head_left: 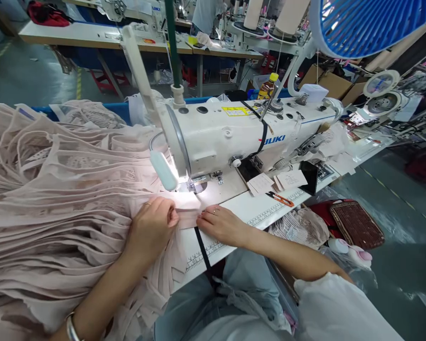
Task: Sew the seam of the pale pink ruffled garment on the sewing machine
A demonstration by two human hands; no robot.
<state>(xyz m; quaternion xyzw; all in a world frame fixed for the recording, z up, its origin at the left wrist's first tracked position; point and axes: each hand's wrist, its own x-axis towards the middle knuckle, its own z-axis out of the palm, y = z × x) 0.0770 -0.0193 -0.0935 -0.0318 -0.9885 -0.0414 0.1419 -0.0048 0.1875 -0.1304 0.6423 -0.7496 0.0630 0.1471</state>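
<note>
A big heap of pale pink pleated fabric [53, 199] covers the left of the sewing table. My left hand [152, 226] rests on it with fingers curled, pinching its edge just in front of the needle. My right hand [222, 223] lies beside it, fingers pressed on the same fabric edge [189, 218]. The white sewing machine [234, 135] stands behind both hands, its lamp lighting the presser foot [193, 185].
Orange thread snips [281, 199] and paper tags [275, 182] lie on the table to the right of the machine. A printed ruler [255, 220] runs along the front edge. A woven cushion [357, 223] and more fabric sit lower right. Other work tables stand behind.
</note>
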